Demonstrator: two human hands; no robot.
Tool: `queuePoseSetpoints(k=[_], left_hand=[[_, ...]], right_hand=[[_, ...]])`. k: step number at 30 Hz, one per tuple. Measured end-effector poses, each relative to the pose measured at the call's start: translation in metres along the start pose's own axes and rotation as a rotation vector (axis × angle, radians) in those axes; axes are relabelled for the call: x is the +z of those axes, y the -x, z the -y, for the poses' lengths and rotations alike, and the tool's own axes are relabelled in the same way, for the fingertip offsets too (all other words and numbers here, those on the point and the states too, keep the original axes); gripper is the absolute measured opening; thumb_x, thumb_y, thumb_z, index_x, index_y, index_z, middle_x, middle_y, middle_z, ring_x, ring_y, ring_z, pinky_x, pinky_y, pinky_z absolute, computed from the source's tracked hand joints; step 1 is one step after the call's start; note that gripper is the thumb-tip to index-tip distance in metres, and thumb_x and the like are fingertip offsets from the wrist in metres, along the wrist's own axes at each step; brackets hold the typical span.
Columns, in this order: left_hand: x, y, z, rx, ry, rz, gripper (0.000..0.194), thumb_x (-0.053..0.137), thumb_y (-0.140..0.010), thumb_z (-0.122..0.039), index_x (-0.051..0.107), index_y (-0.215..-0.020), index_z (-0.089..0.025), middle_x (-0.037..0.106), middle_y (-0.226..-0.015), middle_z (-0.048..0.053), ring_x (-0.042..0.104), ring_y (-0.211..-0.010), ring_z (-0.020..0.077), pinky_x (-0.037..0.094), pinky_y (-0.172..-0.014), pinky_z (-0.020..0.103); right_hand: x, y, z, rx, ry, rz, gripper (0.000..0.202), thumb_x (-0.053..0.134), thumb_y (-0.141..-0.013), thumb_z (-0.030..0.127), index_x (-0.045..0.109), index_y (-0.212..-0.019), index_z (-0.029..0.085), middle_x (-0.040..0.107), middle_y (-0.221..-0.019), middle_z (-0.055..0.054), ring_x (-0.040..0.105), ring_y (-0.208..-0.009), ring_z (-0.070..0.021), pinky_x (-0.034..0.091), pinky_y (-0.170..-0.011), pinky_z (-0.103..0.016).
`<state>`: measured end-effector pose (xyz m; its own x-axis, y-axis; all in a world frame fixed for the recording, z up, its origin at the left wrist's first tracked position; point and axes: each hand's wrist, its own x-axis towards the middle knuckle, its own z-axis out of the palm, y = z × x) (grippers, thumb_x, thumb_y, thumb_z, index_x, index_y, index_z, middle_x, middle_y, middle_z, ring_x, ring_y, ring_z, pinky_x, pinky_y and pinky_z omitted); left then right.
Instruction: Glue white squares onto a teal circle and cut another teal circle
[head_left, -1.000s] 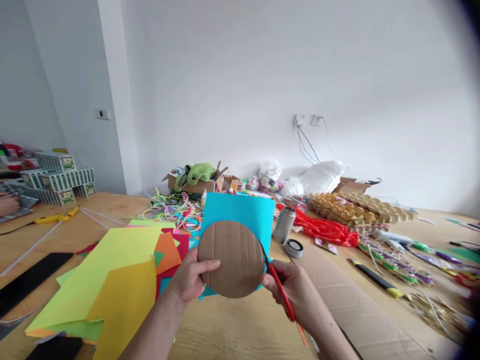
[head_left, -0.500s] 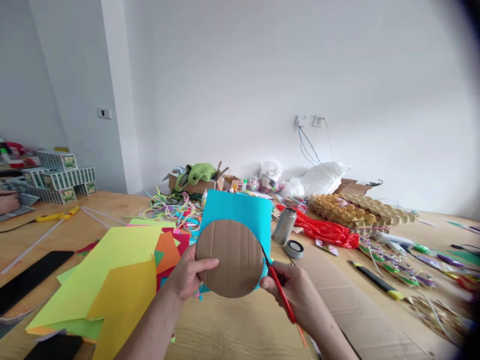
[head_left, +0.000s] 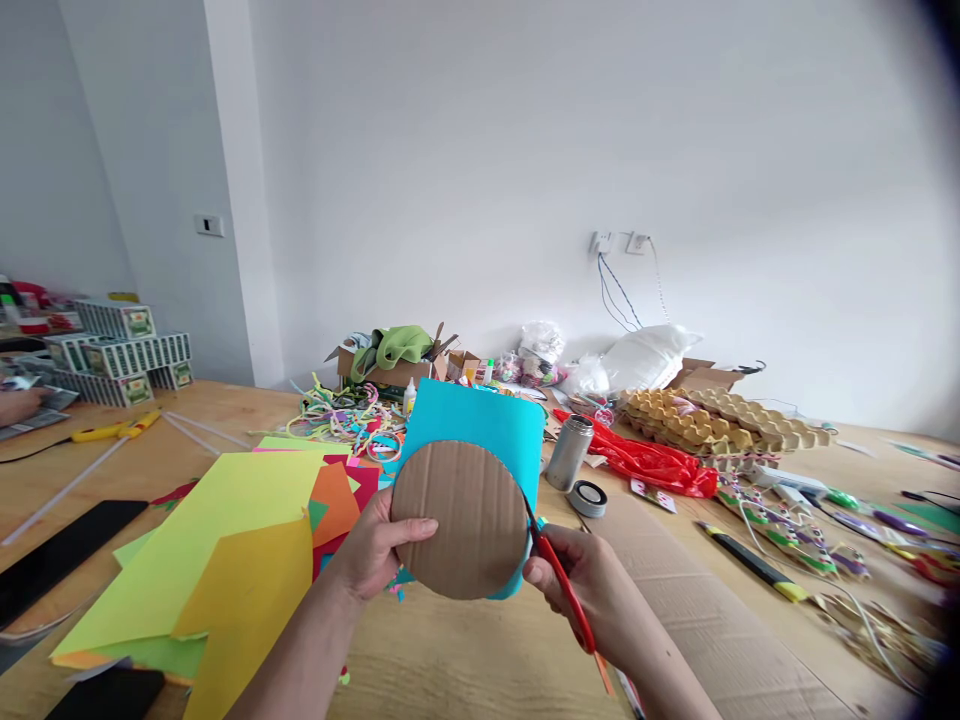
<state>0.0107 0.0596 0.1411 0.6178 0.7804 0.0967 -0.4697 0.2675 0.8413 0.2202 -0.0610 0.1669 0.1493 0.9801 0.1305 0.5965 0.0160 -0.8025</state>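
Between my two hands is a round cardboard disc, held in front of a sheet of bright blue paper. My left hand pinches the disc's left edge together with the paper, its thumb lying flat on the cardboard. On the other side my right hand grips red-handled scissors. Their dark blades point up and lie along the disc's right edge, at the blue paper. Part of the blue sheet is hidden behind the disc.
Yellow paper sheets lie left. A silver can, a roll of tape and a red plastic bag stand beyond my right hand. Egg trays, a utility knife and a glue gun are farther out. Another person's hand shows far left.
The scissors have shifted slightly along the disc's right edge, and the blue paper's right side has curved back a little. Both hands keep their hold.
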Motion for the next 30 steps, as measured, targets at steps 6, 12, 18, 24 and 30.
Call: queuePoseSetpoints(k=[6, 12, 18, 24, 30], left_hand=[[-0.0008, 0.0008, 0.0004, -0.002, -0.016, 0.022, 0.043, 0.081, -0.059, -0.021, 0.070, -0.099, -0.014, 0.072, -0.091, 0.011, 0.066, -0.088, 0.0281, 0.051, -0.073, 0.033], [-0.0036, -0.0004, 0.0017, -0.003, -0.027, 0.043, 0.049, 0.080, -0.059, -0.022, 0.069, -0.105, -0.013, 0.072, -0.092, 0.011, 0.066, -0.091, 0.0287, 0.050, -0.074, 0.034], [-0.0041, -0.0008, 0.0013, 0.002, -0.031, 0.053, 0.050, 0.080, -0.060, -0.022, 0.068, -0.108, -0.012, 0.072, -0.093, 0.011, 0.065, -0.091, 0.0287, 0.050, -0.075, 0.034], [-0.0044, 0.0001, 0.0014, 0.005, -0.030, 0.068, 0.048, 0.080, -0.059, -0.022, 0.069, -0.105, -0.013, 0.073, -0.091, 0.010, 0.066, -0.089, 0.0276, 0.050, -0.074, 0.033], [-0.0040, -0.0005, 0.0015, -0.002, -0.034, 0.076, 0.046, 0.080, -0.058, -0.021, 0.070, -0.102, -0.013, 0.073, -0.091, 0.010, 0.066, -0.087, 0.0269, 0.050, -0.073, 0.032]], right_hand=[[-0.0001, 0.0006, 0.0016, 0.003, 0.032, 0.004, 0.062, 0.051, -0.068, 0.080, 0.049, -0.064, 0.018, 0.035, -0.055, 0.004, 0.029, -0.052, -0.0100, 0.024, -0.045, -0.023], [-0.0008, 0.0004, 0.0035, 0.004, 0.040, 0.008, 0.063, 0.052, -0.066, 0.081, 0.049, -0.063, 0.018, 0.033, -0.055, 0.005, 0.027, -0.053, -0.0099, 0.022, -0.045, -0.023], [0.0005, -0.0012, -0.0013, 0.024, 0.062, -0.025, 0.066, 0.053, -0.062, 0.083, 0.051, -0.064, 0.018, 0.032, -0.057, 0.004, 0.026, -0.054, -0.0104, 0.022, -0.046, -0.023], [0.0006, -0.0012, -0.0035, 0.019, 0.049, -0.009, 0.066, 0.049, -0.064, 0.085, 0.050, -0.065, 0.018, 0.031, -0.057, 0.004, 0.026, -0.054, -0.0104, 0.022, -0.046, -0.024], [-0.0003, -0.0009, -0.0021, -0.017, 0.023, 0.017, 0.066, 0.050, -0.064, 0.084, 0.051, -0.065, 0.018, 0.034, -0.058, 0.004, 0.027, -0.054, -0.0104, 0.023, -0.046, -0.023]])
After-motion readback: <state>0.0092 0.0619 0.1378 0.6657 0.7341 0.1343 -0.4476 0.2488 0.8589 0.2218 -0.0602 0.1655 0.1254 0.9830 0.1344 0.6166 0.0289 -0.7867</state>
